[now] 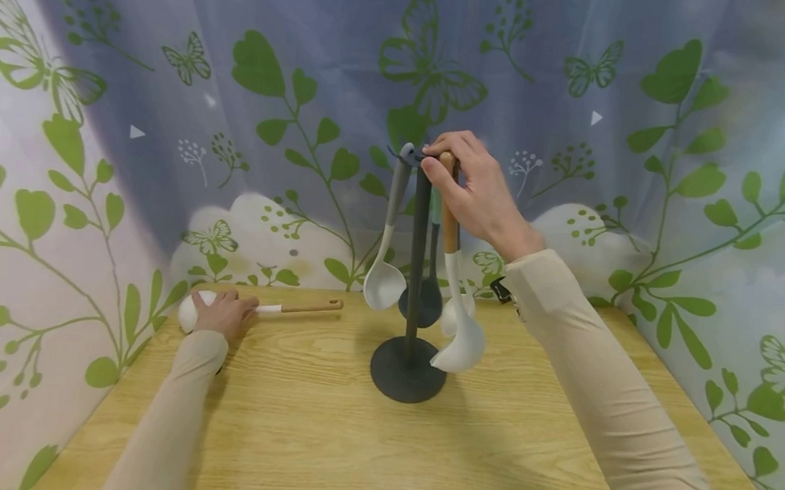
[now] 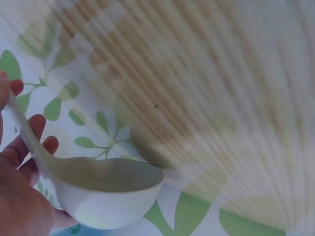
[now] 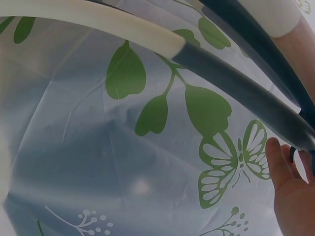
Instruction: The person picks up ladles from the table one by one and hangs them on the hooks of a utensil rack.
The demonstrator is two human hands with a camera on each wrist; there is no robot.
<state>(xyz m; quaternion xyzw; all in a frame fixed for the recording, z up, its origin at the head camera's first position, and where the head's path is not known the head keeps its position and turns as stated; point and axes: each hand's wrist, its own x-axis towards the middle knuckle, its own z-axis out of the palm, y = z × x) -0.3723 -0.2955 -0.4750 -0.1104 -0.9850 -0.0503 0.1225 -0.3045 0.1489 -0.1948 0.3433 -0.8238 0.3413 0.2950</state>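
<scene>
At the table's left, my left hand [image 1: 222, 314] holds a white ladle with a wooden handle [image 1: 309, 307]. The left wrist view shows my fingers around its neck beside the deep bowl [image 2: 108, 201]. My right hand [image 1: 472, 179] is at the top of a dark utensil stand [image 1: 415, 276], pinching the upper wooden handle [image 1: 450, 233] of a second white ladle [image 1: 465, 345], which hangs down beside the pole. In the right wrist view, fingertips [image 3: 275, 152] lie close to a dark hook.
On the stand hang a grey-handled white ladle [image 1: 385, 282], a dark ladle [image 1: 427, 299] and another white utensil [image 1: 451, 318] partly hidden behind the front ladle. The round base [image 1: 392, 382] stands on the wooden table [image 1: 303, 433]. A leaf-patterned curtain [image 1: 348, 65] rises behind.
</scene>
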